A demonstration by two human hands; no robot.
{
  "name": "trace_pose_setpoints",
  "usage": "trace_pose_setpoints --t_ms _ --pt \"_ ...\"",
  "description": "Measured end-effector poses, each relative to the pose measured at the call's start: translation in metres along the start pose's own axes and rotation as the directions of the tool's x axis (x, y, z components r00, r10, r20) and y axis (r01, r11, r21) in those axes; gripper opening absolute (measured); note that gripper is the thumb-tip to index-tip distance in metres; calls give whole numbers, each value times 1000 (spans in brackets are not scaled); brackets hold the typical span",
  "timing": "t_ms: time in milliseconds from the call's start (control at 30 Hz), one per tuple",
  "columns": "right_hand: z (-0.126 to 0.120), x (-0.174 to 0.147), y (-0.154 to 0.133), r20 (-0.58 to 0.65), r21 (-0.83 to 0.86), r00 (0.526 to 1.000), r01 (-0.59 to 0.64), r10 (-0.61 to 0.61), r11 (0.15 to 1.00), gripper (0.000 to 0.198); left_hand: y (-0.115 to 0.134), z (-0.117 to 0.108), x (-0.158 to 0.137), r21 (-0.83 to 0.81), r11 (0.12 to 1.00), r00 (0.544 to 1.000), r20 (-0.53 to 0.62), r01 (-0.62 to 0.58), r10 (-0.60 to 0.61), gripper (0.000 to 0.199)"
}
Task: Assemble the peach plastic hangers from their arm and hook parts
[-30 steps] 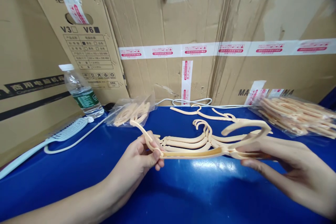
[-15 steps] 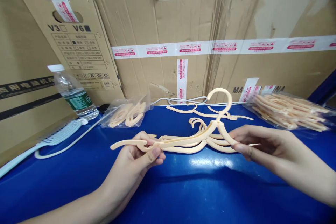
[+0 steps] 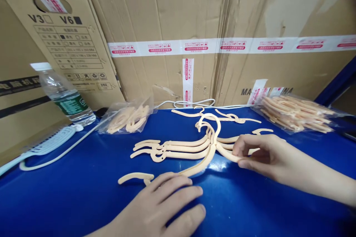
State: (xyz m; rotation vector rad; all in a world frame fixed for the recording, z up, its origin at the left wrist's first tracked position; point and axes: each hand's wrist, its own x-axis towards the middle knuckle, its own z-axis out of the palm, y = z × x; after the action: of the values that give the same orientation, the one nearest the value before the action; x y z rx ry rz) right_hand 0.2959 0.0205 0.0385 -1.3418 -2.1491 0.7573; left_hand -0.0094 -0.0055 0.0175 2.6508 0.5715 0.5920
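A cream plastic clothes hanger (image 3: 202, 163) lies at the front of a row of similar hangers (image 3: 185, 154), its hook pointing away from me. My right hand (image 3: 263, 157) pinches its right arm between thumb and fingers. Over the left arm, near the clip end, my left hand (image 3: 167, 205) is spread palm down with fingers apart; whether it touches the hanger I cannot tell. Its palm and thumb are hidden. Behind the row, more cream hanger pieces (image 3: 233, 119) lie on the blue table (image 3: 239, 207).
A clear bag of hangers (image 3: 297, 114) rests at the back right, and a smaller bag of cream pieces (image 3: 130, 118) at the back left. Beside that stand a water bottle (image 3: 69, 102) and a pale-blue brush (image 3: 52, 144). A white cable (image 3: 83, 144) runs along cardboard boxes (image 3: 167, 74).
The hanger has come down from a raised position to the table in front of the row. My left hand has let go and moved toward me; my right hand still holds its arm.
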Motion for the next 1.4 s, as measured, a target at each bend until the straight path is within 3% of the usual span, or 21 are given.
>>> trace_pose_setpoints --t_ms 100,200,400,533,933,1400 --pt "1 0 1 -21 -232 996 81 -88 969 6 -7 -2 0 179 983 998 -46 -33 41 56" --pt "1 1 2 -4 -382 989 137 -149 914 9 -11 3 2 323 944 988 -112 -69 111 48" --pt "1 3 6 29 -432 995 97 -94 897 13 -23 7 1 535 832 973 -74 -145 217 42" --pt "0 2 7 27 -496 998 61 -55 866 15 -24 14 -4 623 779 986 -72 -75 153 41" --pt "0 -2 3 -2 -587 994 -87 105 805 11 -24 23 -8 625 781 995 -79 4 58 45" --pt "-7 5 10 -52 -585 986 -160 160 795 13 -23 25 -9 593 803 998 -53 57 -32 47"
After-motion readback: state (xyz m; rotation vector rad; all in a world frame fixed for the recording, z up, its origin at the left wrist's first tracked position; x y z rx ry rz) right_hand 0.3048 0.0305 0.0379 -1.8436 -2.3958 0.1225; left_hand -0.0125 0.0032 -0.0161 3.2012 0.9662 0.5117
